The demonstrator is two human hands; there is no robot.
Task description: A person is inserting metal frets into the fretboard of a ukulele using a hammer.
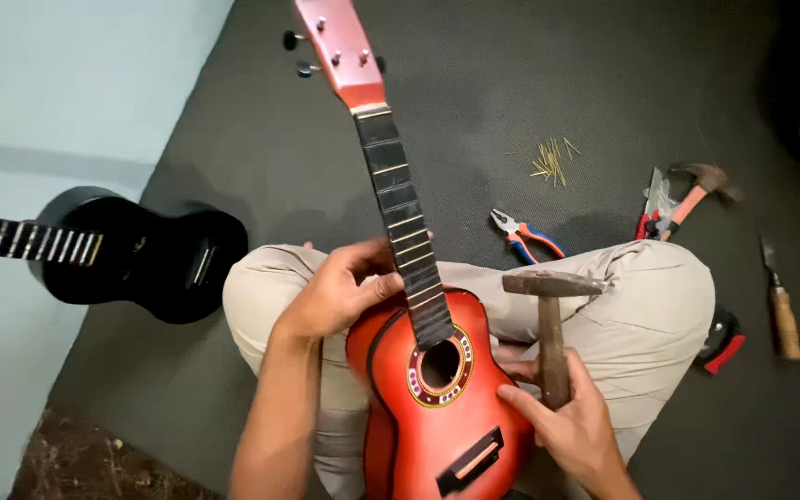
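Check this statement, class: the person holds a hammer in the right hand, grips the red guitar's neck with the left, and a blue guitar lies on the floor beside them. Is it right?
One detail is wrong. The guitar on the floor is black, not blue, as the head view shows. The right hand does hold the hammer, and the left hand does grip the red guitar at its neck.

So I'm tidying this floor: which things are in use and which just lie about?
In use: red guitar, left hand at its neck; hammer in right hand.
Lying about: black guitar, pliers, nails, second hammer, chisel.
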